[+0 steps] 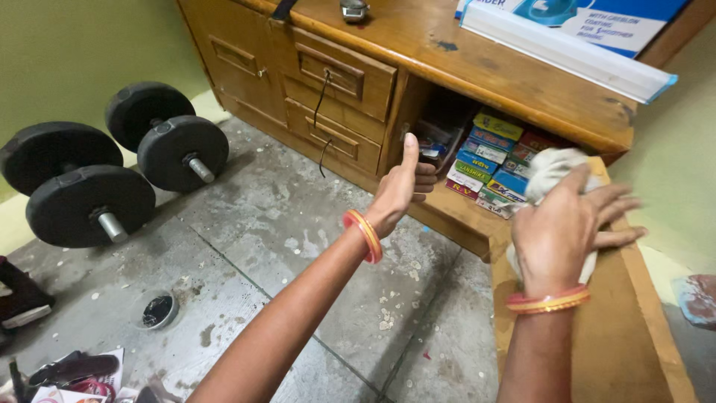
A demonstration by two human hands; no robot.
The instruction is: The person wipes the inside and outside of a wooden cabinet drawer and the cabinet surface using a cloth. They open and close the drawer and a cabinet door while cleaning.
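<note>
Head view, looking down at a wooden cabinet [462,52] and a grey concrete floor [298,246].

Right hand [563,231] at 3 o'clock: palm down, fingers spread and pressed flat on a bunched white cloth [552,168], which sits against the open cabinet door [597,336]. Not clamped on the cloth, just pressing it. Orange-red bangles at the wrist [548,301].

Left hand [399,190] near centre: fingers curled shut into a fist, thumb straight up toward 12 o'clock. Holds nothing, touches nothing. Orange bangle [363,235] on that wrist. The fist sits in front of the cabinet's open compartment edge.

Open compartment at 2 o'clock from centre: stacked small coloured boxes [485,164], just left of the cloth. Whether the cloth touches them, I can't tell.

Cabinet top at 1 o'clock: flat white-and-blue carton [567,37]. Drawers [343,82] at 12 o'clock, thin black cord hanging down their front.

9–10 o'clock: two black dumbbells [112,168] on the floor by the green wall, side by side.

7–8 o'clock: small round tin [158,310] on the floor, plus dark clutter in the corner, too cropped to identify.
</note>
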